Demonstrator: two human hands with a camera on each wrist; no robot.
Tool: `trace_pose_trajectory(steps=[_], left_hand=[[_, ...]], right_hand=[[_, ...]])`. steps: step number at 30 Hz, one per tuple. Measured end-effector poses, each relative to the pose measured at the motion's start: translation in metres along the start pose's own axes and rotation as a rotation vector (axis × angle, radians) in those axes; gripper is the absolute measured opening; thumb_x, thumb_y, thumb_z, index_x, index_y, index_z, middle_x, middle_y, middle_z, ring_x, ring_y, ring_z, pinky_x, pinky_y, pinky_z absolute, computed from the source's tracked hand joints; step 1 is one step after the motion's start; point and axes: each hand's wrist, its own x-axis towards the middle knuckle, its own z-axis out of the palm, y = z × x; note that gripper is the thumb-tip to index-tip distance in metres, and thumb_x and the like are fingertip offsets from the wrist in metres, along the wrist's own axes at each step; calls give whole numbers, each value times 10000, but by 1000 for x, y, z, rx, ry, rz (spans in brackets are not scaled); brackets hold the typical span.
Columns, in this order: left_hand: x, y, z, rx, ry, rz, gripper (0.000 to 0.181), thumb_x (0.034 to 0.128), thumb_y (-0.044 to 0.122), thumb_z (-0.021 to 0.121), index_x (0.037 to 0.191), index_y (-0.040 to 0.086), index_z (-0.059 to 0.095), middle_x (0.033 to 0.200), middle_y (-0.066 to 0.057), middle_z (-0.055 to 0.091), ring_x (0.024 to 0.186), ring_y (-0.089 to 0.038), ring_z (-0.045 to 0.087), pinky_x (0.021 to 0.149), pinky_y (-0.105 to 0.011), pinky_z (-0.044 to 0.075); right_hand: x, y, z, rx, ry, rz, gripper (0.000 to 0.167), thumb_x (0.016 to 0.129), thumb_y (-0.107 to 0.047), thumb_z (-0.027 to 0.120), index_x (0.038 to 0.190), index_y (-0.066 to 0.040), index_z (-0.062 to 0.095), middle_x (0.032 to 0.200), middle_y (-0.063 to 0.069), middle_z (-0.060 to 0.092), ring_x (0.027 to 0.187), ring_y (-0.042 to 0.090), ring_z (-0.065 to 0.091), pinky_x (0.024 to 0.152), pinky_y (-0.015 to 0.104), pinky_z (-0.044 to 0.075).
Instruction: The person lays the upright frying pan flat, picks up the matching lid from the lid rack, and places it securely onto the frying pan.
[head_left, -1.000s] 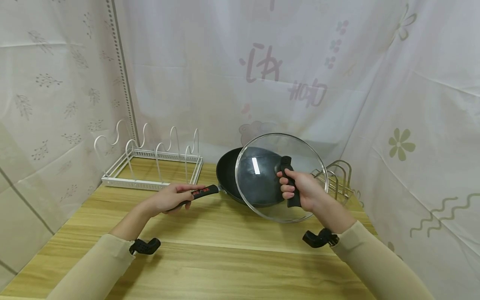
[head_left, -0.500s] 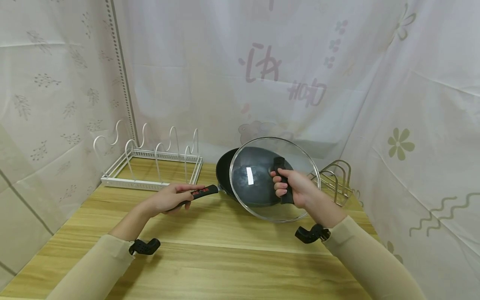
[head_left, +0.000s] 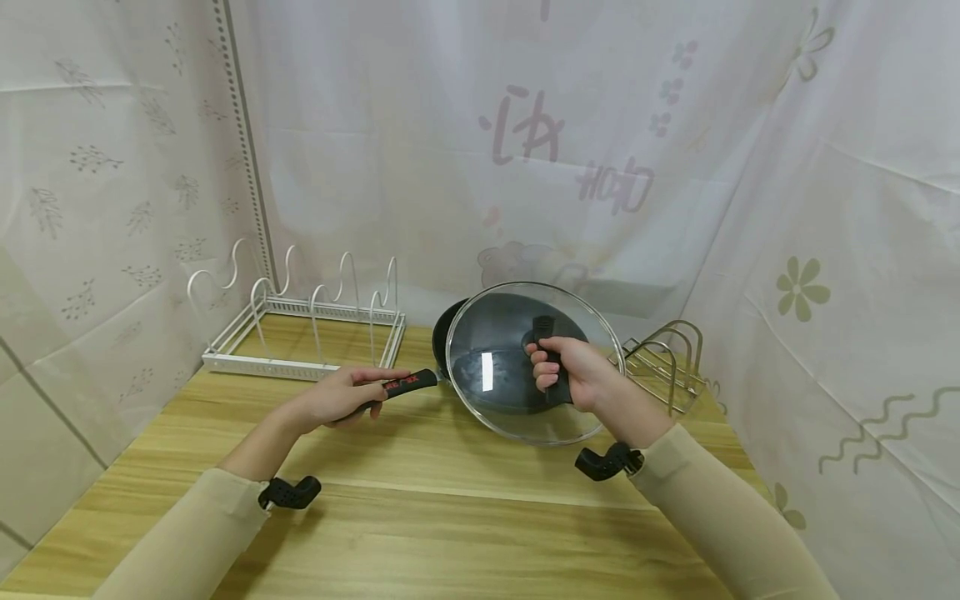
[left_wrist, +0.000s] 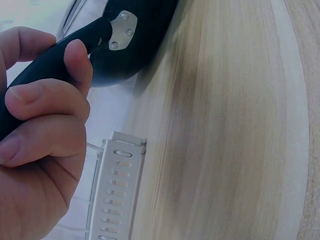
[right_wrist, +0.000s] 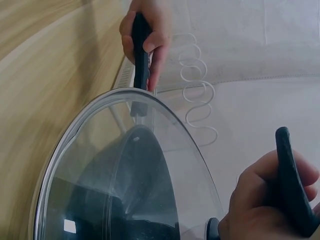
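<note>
My left hand [head_left: 348, 398] grips the black handle [head_left: 410, 383] of a dark wok [head_left: 447, 327] that stands on the wooden table. The left wrist view shows fingers curled round that handle, beside the riveted metal bracket [left_wrist: 123, 31]. In my right hand [head_left: 581, 372] is the black knob handle [head_left: 545, 329] of a round glass lid [head_left: 487, 408] with a metal rim. Tilted, the lid hangs in front of the wok and covers most of it from the head view. Whether the rim touches the wok, I cannot tell.
A white metal rack [head_left: 262, 367] with wavy upright dividers stands at the back left of the table [head_left: 420, 533]. To the right of the wok is a gold-coloured wire rack [head_left: 678, 375], partly behind the lid and right hand. Patterned curtains [head_left: 420, 167] enclose the back and sides.
My right hand has carried the glass lid leftward and slightly down, so it overlaps more of the wok. The left hand keeps its hold on the handle, and the wok stays put.
</note>
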Motion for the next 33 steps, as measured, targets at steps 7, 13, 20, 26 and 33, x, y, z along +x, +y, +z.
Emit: trace_pose_trajectory(steps=[7,13,20,26,33], left_hand=[[-1,1,0,6,11,-10,529,1058,171,604,1574,285,626,816,-124,663,450,-102,335,426,-232,287],[-1,0,0,18,11,-15,518,1070,189,608,1578,288,620,820,-125,672,451,-98,340,428,-230,288],[0,0,0,10,11,-15,521,1069,186,609,1583,270,616,810,-124,668,450,-100,341,432,-226,292],[0,0,0,10,8,-9,510,1080,196,605,1582,286,616,818,-132,669,451,-101,340,433,-223,295],[-1,2,0,8,0,-6,526,1073,188,602,1592,276,605,801,-90,667,450,-92,336,429,-224,287]], right_hand=[[8,-2,2,77,-22,21,169,1157,-154,248,1198,-85,396,793,-37,368,541,66,310,497,187,341],[15,-6,1,123,-47,5,163,1162,-147,250,1192,-86,397,798,-36,394,556,78,333,519,191,365],[23,-10,-4,126,-67,-37,169,1184,-163,262,1231,-76,399,837,-17,444,583,81,349,543,190,398],[32,-14,-8,160,-110,-52,157,1202,-190,273,1242,-87,384,863,-11,451,612,73,354,566,181,413],[40,-18,-11,213,-153,-70,147,1203,-185,270,1264,-80,352,913,9,458,648,73,418,591,179,448]])
